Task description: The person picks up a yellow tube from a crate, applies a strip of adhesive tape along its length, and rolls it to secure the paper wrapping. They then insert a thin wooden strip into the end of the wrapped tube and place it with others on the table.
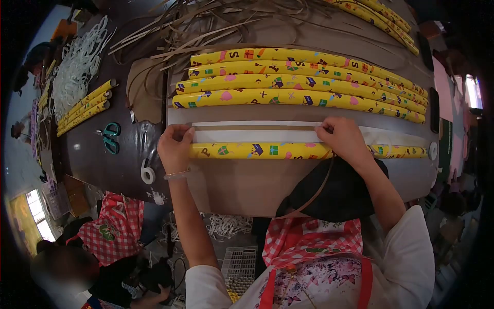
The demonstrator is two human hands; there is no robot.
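My left hand (175,147) presses on the left end of a partly rolled sheet of yellow gift wrap (257,150), thumb and fingers pinching its white inner edge (252,136). My right hand (342,136) grips the same roll further right, fingers on the white edge, palm over the yellow printed part. The roll lies across a brown table (242,180) right in front of me. Just beyond it lie several finished yellow rolls (298,85) side by side.
Green scissors (110,137) and a white tape roll (147,175) lie left of my left hand. More yellow rolls (85,107), white cord (77,64) and brown strips (206,23) lie farther back. A person in a red checked apron (110,232) sits below left.
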